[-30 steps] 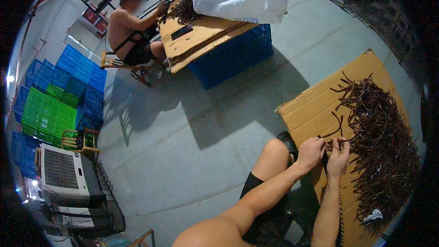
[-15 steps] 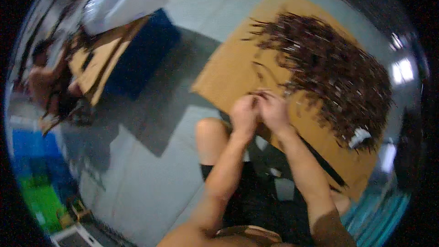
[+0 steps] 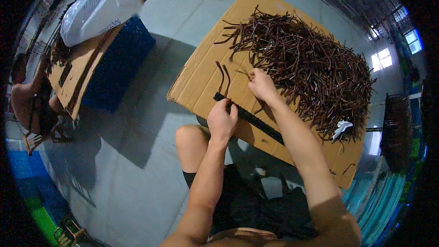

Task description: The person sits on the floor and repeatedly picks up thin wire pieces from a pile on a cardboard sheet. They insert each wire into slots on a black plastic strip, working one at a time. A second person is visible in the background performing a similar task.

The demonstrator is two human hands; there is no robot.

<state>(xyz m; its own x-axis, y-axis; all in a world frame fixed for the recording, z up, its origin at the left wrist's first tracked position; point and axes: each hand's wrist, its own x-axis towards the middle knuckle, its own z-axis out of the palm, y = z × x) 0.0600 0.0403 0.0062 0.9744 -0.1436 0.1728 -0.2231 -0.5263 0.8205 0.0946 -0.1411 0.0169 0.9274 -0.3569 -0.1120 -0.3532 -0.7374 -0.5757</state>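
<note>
A long thin black strip [image 3: 260,127] lies slantwise along the near edge of the cardboard. My left hand [image 3: 222,121] grips it near its far left end, fingers bent over it. Two thin dark-brown bent sticks [image 3: 222,77] stick out past that end, lying on the cardboard. My right hand [image 3: 263,86] is pinched, with the tip of a thin brown stick showing beyond its fingers; the rest is hidden. Just right of that hand spreads a large heap of similar brown sticks [image 3: 315,64].
The heap rests on a cardboard sheet [image 3: 196,73] before my knees. A crumpled white scrap [image 3: 342,129] lies on its near right part. At left, a blue box [image 3: 120,66] carries cardboard and a white plastic bag [image 3: 98,9]. Another person [image 3: 27,98] sits beside it.
My hands were together over the near cardboard edge; now they are apart, the left on the black strip, the right farther forward by the heap. The view has shifted rightward.
</note>
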